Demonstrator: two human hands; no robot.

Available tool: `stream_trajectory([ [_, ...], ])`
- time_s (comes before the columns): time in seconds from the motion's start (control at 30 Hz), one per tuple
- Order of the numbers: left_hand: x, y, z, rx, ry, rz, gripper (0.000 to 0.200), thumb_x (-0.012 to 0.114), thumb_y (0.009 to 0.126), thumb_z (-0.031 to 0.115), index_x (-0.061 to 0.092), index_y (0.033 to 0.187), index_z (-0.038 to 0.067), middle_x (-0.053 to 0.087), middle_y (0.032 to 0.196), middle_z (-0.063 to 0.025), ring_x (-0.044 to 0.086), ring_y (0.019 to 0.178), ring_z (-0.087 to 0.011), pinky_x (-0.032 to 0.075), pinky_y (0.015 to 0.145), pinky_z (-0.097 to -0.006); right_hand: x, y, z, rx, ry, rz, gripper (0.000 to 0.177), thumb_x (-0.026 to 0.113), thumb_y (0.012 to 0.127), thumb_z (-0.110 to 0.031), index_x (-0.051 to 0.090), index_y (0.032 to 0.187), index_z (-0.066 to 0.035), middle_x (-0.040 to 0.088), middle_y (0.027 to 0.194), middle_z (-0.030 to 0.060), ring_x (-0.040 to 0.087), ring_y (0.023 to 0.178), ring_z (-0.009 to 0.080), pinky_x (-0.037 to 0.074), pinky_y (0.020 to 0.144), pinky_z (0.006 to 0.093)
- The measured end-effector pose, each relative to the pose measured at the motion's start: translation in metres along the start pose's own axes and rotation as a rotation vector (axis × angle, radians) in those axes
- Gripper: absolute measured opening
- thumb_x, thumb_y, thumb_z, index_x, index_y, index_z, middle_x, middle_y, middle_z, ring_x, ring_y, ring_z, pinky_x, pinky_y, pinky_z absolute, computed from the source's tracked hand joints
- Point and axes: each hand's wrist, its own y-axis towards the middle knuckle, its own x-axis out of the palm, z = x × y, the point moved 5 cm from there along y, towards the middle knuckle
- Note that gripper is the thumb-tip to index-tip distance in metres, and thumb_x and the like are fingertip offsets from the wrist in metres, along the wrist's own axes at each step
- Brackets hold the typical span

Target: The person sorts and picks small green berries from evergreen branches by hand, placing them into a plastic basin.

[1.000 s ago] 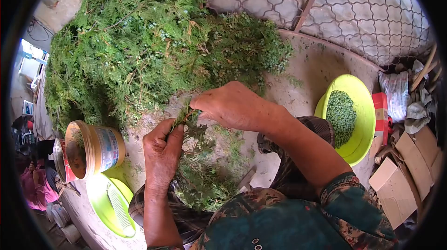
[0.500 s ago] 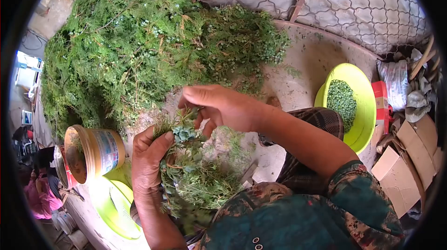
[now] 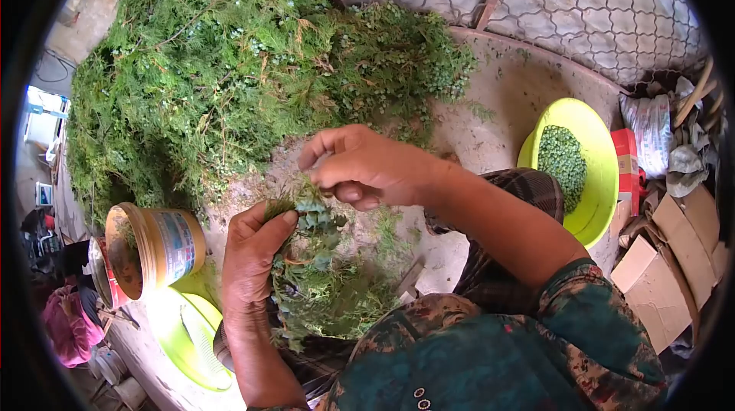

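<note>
My left hand [image 3: 256,246] is closed round a green sprig [image 3: 312,219] with pale blue-green berries, its thumb pressed on the stems. Just above and right of the sprig, my right hand [image 3: 360,167] hovers with its fingers curled and the thumb near the forefinger; whether anything small is between them cannot be made out. More cut sprigs [image 3: 329,300] lie below the hands, by my lap. Beyond them spreads a big heap of leafy branches [image 3: 207,81] bearing berries.
At right stands a yellow-green basin [image 3: 605,181] with green berries [image 3: 563,166], beside cardboard [image 3: 662,288]. A tilted bucket [image 3: 168,246] and another yellow-green basin [image 3: 176,334] are at left. A person in pink [image 3: 69,327] sits far left. Wire mesh [image 3: 582,5] stands behind.
My right hand has lifted slightly up and away from the sprig, its fingers more curled. The sprig in my left hand has shifted a little to the right.
</note>
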Motion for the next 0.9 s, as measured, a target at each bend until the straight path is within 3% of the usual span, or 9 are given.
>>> stream_trajectory([
  [0.17, 0.008, -0.001, -0.012, -0.07, 0.002, -0.014, 0.014, 0.06, 0.082, 0.01, 0.064, 0.087, -0.002, 0.059, 0.069, 0.0008, 0.046, 0.055, -0.0041, 0.036, 0.05, -0.0188, -0.01, 0.0, -0.008, -0.12, -0.416, 0.068, 0.021, 0.053, 0.079, -0.009, 0.057, 0.099, -0.001, 0.053, 0.071, 0.0014, 0.042, 0.046, 0.0055, 0.034, 0.039, 0.0203],
  [0.23, -0.005, 0.002, -0.009, 0.011, 0.169, 0.011, 0.016, 0.06, 0.082, 0.01, 0.064, 0.089, -0.004, 0.06, 0.07, 0.0001, 0.048, 0.057, -0.004, 0.038, 0.053, -0.0196, -0.042, -0.006, -0.03, -0.337, -0.496, 0.495, 0.022, 0.052, 0.081, -0.011, 0.056, 0.099, 0.0, 0.052, 0.07, 0.0009, 0.042, 0.047, 0.0065, 0.036, 0.041, 0.0201],
  [0.43, -0.003, 0.001, 0.0, 0.061, 0.092, 0.092, 0.014, 0.057, 0.084, 0.009, 0.065, 0.087, -0.002, 0.06, 0.07, 0.0022, 0.049, 0.061, -0.003, 0.039, 0.055, -0.0204, -0.013, -0.003, -0.005, -0.044, -0.203, 0.079, 0.038, 0.053, 0.088, -0.035, 0.053, 0.101, 0.001, 0.047, 0.069, 0.0, 0.046, 0.053, 0.008, 0.039, 0.043, 0.0205],
  [0.6, -0.002, 0.003, 0.004, 0.15, 0.256, 0.082, 0.015, 0.056, 0.085, 0.012, 0.065, 0.087, -0.001, 0.057, 0.066, 0.0018, 0.047, 0.059, -0.0049, 0.038, 0.054, -0.0235, 0.013, 0.002, 0.017, 0.007, -0.329, 0.101, 0.062, 0.058, 0.08, -0.058, 0.054, 0.088, 0.003, 0.05, 0.069, 0.005, 0.05, 0.055, 0.011, 0.043, 0.045, 0.026],
  [0.67, -0.005, 0.008, 0.003, 0.388, 0.559, 0.001, 0.016, 0.056, 0.083, 0.014, 0.062, 0.091, 0.001, 0.059, 0.073, -0.0115, 0.055, 0.061, -0.0212, 0.043, 0.057, -0.0356, 0.014, 0.008, 0.018, 0.018, -0.492, 0.135, 0.053, 0.061, 0.079, -0.053, 0.057, 0.086, -0.001, 0.051, 0.062, 0.0031, 0.049, 0.051, 0.0101, 0.04, 0.044, 0.0252],
  [0.7, -0.007, 0.005, -0.002, 0.213, 0.501, 0.071, 0.017, 0.054, 0.082, 0.014, 0.06, 0.089, 0.0, 0.059, 0.081, -0.0185, 0.057, 0.068, -0.0331, 0.046, 0.062, -0.0413, 0.013, 0.009, 0.019, 0.038, -0.481, 0.194, 0.046, 0.062, 0.08, -0.048, 0.058, 0.084, -0.003, 0.048, 0.057, 0.0003, 0.046, 0.047, 0.0087, 0.037, 0.043, 0.0241],
  [0.73, -0.009, 0.012, -0.011, 0.306, 0.486, 0.067, 0.02, 0.057, 0.085, 0.02, 0.062, 0.09, 0.002, 0.057, 0.067, -0.0065, 0.05, 0.058, -0.0122, 0.042, 0.053, -0.0306, 0.018, 0.009, 0.014, 0.038, -0.435, 0.174, 0.04, 0.06, 0.083, -0.043, 0.058, 0.084, -0.003, 0.047, 0.056, -0.0012, 0.044, 0.046, 0.0069, 0.035, 0.041, 0.023],
  [0.83, -0.005, 0.009, -0.006, 0.515, 0.691, 0.187, 0.017, 0.054, 0.085, 0.019, 0.058, 0.086, 0.003, 0.058, 0.07, -0.0199, 0.059, 0.066, -0.0355, 0.046, 0.06, -0.0428, 0.013, 0.007, 0.023, 0.049, -0.422, 0.24, 0.033, 0.059, 0.086, -0.039, 0.055, 0.087, -0.006, 0.046, 0.061, -0.0034, 0.04, 0.047, 0.0048, 0.031, 0.041, 0.0222],
  [0.9, -0.002, 0.009, -0.007, 0.487, 0.677, 0.184, 0.016, 0.055, 0.084, 0.019, 0.057, 0.086, 0.003, 0.059, 0.072, -0.0208, 0.058, 0.069, -0.0386, 0.046, 0.061, -0.0448, 0.017, 0.006, 0.023, 0.083, -0.404, 0.209, 0.031, 0.059, 0.087, -0.038, 0.055, 0.088, -0.007, 0.045, 0.063, -0.0036, 0.039, 0.047, 0.0044, 0.031, 0.041, 0.0218],
])
